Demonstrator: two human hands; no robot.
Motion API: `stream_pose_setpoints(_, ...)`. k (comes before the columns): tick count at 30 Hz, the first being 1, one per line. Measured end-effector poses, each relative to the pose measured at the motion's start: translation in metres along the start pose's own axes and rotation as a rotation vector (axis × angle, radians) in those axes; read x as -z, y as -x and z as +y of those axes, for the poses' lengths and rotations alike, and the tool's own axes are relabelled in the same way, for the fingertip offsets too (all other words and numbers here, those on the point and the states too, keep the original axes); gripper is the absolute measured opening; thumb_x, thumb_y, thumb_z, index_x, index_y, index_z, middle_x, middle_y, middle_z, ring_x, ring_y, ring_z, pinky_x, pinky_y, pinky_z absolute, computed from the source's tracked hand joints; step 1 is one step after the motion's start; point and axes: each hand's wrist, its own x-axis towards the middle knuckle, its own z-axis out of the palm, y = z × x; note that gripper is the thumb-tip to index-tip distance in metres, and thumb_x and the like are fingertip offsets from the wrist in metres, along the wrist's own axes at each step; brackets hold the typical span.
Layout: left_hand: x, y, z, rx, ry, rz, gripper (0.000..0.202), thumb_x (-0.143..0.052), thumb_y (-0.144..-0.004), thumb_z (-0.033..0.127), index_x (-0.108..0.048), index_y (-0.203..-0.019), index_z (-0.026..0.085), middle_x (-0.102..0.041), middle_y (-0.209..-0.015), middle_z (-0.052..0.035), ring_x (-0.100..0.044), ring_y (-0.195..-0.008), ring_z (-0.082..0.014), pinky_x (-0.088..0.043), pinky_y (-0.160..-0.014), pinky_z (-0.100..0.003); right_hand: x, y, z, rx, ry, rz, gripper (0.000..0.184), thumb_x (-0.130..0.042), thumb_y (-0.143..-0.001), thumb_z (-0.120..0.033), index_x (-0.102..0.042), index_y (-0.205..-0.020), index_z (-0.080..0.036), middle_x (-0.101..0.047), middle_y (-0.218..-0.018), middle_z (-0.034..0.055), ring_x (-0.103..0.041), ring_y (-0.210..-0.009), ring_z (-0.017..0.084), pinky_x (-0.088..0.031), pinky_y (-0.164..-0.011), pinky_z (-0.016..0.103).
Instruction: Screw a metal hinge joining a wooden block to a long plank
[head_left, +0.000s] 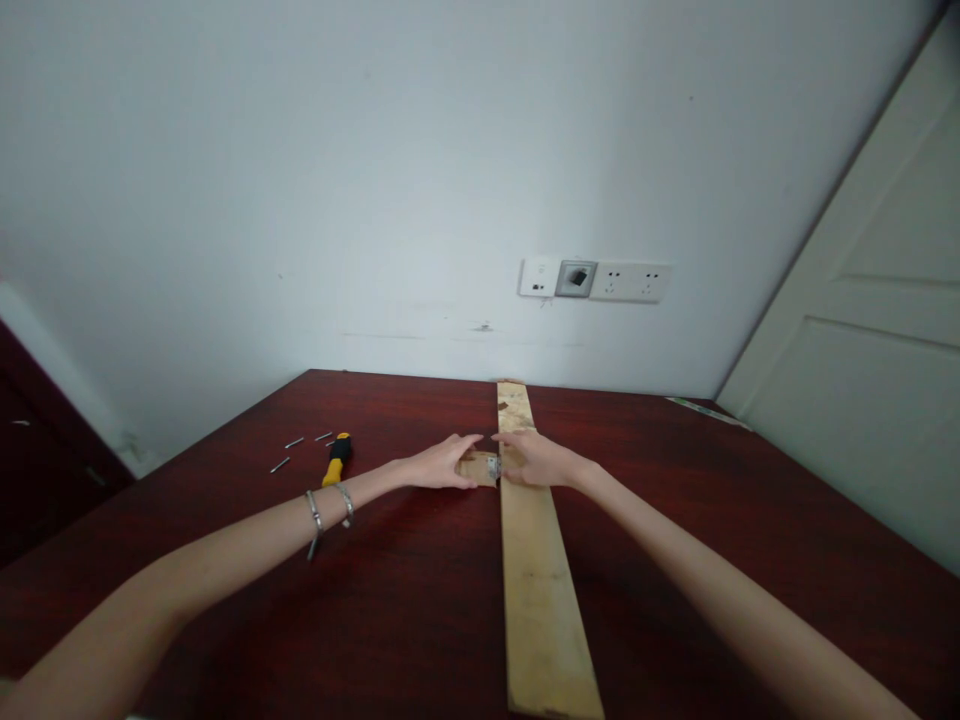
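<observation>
- White wall (300,170) was seen across the top of the frame, with a socket panel (596,279) right of centre and a panelled door (847,300) at the right.
- Dark red bench (675,570) filled the lower frame, and a long pale wooden plank (538,590) was laid along it, running from the bottom edge to the far edge.
- Short wooden block (474,468) was positioned against the plank's left edge at centre frame, with a small metal fitting (493,467) seen at the join.
- Left hand (435,463) was placed over the block, and right hand (536,458) over the plank; they were held apart, with the fitting between them. Whether they were clamped could not be told.
- Pressure from both sides was judged sound for keeping the join steady.
- Yellow-and-black screwdriver (337,460) and thin metal fasteners (296,450) were left at upper left of the hands.
</observation>
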Motion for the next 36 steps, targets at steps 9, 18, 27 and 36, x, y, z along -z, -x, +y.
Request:
stream_pose_setpoints(9, -0.004, 0.005, -0.005, -0.006, 0.045, 0.037, 0.086, -0.071, -0.071, 0.038, -0.029, -0.142, 0.016, -0.054, -0.12, -0.0145, -0.052, -0.109, -0.0263, -0.04, -0.096, -0.042, -0.014, 0.004, 0.016, -0.239, -0.273, 0.146, 0.042, -0.06, -0.077, -0.018, -0.06, -0.119, -0.013, -0.071, -0.095, 0.0077, -0.067, -0.078, 0.017, -0.053, -0.074, 0.027)
stream_pose_setpoints(18, -0.002, 0.01, -0.005, -0.007, 0.05, 0.054, 0.084, -0.071, -0.072, 0.038, -0.029, -0.142, 0.017, -0.055, -0.119, -0.0133, -0.053, -0.107, -0.0258, -0.041, -0.094, -0.042, -0.025, -0.009, 0.016, -0.327, -0.455, 0.132, 0.043, -0.052, -0.076, -0.008, -0.057, -0.119, -0.013, -0.07, -0.091, 0.0058, -0.062, -0.056, 0.01, -0.051, -0.055, 0.022)
stream_pose_setpoints(27, -0.003, 0.012, -0.009, -0.017, 0.057, 0.07, 0.086, -0.073, -0.071, 0.038, -0.029, -0.143, 0.02, -0.056, -0.117, -0.0115, -0.054, -0.107, -0.0259, -0.042, -0.093, -0.042, -0.027, -0.018, 0.011, -0.167, -0.381, 0.051, 0.049, -0.053, -0.075, -0.006, -0.055, -0.123, -0.012, -0.067, -0.107, 0.0096, -0.063, -0.078, 0.012, -0.051, -0.073, 0.025)
stream_pose_setpoints(36, -0.002, 0.014, -0.007, -0.013, 0.046, 0.075, 0.086, -0.072, -0.071, 0.04, -0.029, -0.142, 0.02, -0.054, -0.118, -0.013, -0.054, -0.107, -0.0266, -0.043, -0.091, -0.042, -0.023, -0.02, 0.003, -0.043, -0.168, -0.074, 0.072, -0.068, -0.068, -0.025, -0.045, -0.135, -0.01, -0.066, -0.108, 0.0137, -0.061, -0.093, 0.023, -0.046, -0.083, 0.034)
